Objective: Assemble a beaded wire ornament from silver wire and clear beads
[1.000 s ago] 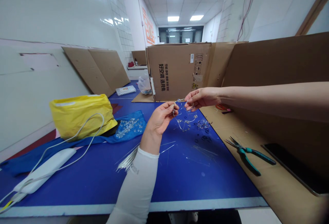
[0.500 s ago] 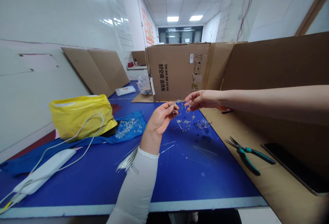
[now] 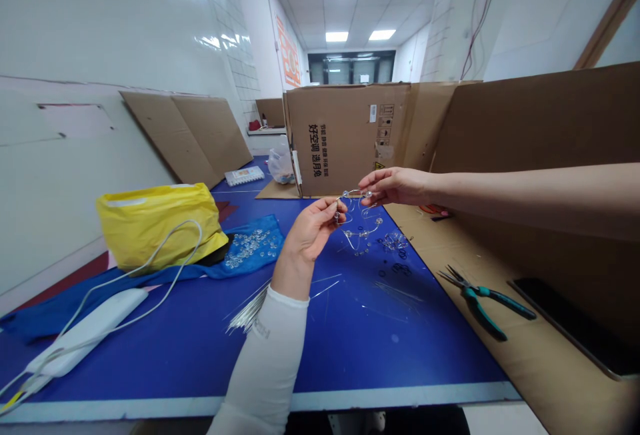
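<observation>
Thin silvery wire with clear beads (image 3: 364,234) hangs in loops between my two hands, over the blue table. My left hand (image 3: 316,223) pinches the left end of this beaded wire between thumb and fingers. At its upper right, my right hand (image 3: 391,186) has its fingertips closed around the wire near a clear bead. Behind the wire, small clear pieces (image 3: 395,242) and dark rings (image 3: 401,268) lie on the table. Straight wires (image 3: 249,310) are bundled beside my left sleeve.
Clear beads (image 3: 250,248) lie on blue cloth beside a yellow bag (image 3: 160,227). A white power strip (image 3: 90,332) with a cable is at the left. Pliers (image 3: 480,298) and a phone (image 3: 575,325) rest at right. A large cardboard box (image 3: 350,142) stands behind.
My right hand has risen slightly, its fingers now closer together on the wire. The upper part of the beaded wire has shifted with it; my left hand is almost unmoved.
</observation>
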Available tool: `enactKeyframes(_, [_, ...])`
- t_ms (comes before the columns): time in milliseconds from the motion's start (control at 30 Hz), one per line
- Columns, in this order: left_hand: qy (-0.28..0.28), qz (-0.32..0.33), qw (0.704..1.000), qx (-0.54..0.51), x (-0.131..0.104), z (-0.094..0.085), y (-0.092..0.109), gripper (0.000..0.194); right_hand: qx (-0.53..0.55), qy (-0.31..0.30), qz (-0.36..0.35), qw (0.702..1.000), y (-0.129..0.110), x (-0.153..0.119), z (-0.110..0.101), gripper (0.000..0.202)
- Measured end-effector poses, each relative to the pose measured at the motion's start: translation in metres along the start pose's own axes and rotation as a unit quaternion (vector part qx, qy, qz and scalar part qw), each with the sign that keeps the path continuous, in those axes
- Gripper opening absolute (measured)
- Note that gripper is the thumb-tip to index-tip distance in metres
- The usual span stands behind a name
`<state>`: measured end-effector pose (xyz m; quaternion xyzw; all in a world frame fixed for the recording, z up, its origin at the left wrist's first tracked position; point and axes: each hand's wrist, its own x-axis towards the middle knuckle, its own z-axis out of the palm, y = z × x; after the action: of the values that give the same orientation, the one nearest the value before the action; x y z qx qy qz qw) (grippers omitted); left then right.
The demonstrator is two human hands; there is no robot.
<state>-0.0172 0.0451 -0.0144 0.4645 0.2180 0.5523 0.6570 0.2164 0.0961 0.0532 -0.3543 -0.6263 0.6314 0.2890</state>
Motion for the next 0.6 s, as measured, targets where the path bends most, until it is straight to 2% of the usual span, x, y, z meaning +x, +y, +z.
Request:
enactKeyframes(100, [-0.002,0.002,1.0,0.0,0.0,0.0,-0.001,0.008,0.04,0.019,0.013,0.999,0.0,0.002,0.0,0.022])
enactKeyframes(233, [-0.009,0.001,1.0,0.003,0.0,0.001,-0.001,0.007,0.069,-0.003,0.073,0.995,-0.002,0.006,-0.002,0.019])
enactKeyframes(433, [-0.008,-0.003,1.0,0.003,-0.001,0.001,0.0,0.006,0.022,-0.023,0.049,0.998,-0.005,0.006,-0.006,0.01])
enactKeyframes(600, [-0.006,-0.004,1.0,-0.005,-0.001,0.001,-0.001,0.006,-0.038,-0.036,0.023,0.998,-0.007,0.003,-0.01,0.011])
